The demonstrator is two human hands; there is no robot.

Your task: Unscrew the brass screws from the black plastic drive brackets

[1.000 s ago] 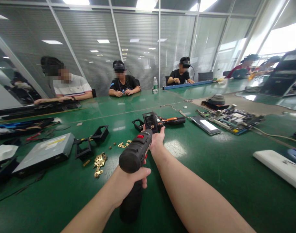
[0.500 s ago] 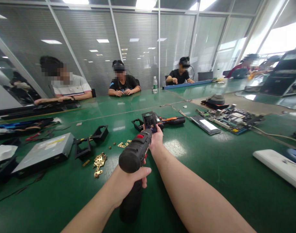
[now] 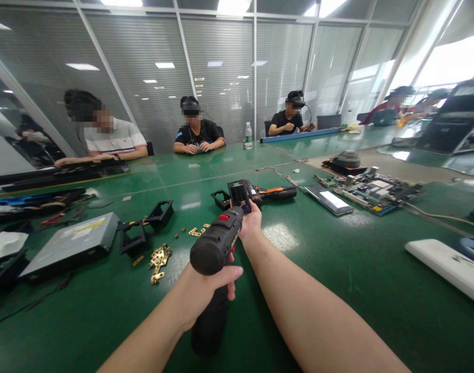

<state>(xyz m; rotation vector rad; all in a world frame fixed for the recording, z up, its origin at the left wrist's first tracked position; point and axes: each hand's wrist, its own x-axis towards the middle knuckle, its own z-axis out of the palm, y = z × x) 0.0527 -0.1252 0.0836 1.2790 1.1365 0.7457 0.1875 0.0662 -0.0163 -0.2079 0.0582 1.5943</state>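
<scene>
My left hand is wrapped round the handle of a black power drill with a red switch on top. The drill points away from me, its front end at a black square frame. My right hand holds that frame from its right side; the drill hides part of the fingers. Just behind lies a second, black and orange drill. Another black frame rests to the left. Brass plates lie in a pile left of my left hand, with a few loose ones nearer the frame.
Two more black frames and a metal disc drive lie at left. To the right are a phone-like device, a circuit board and a white bar. Several people sit across the green table.
The held black frame has tilted slightly, showing more of its inside. My hands and the drill are almost unmoved. Across the table, a person has raised their hands from the blue bar.
</scene>
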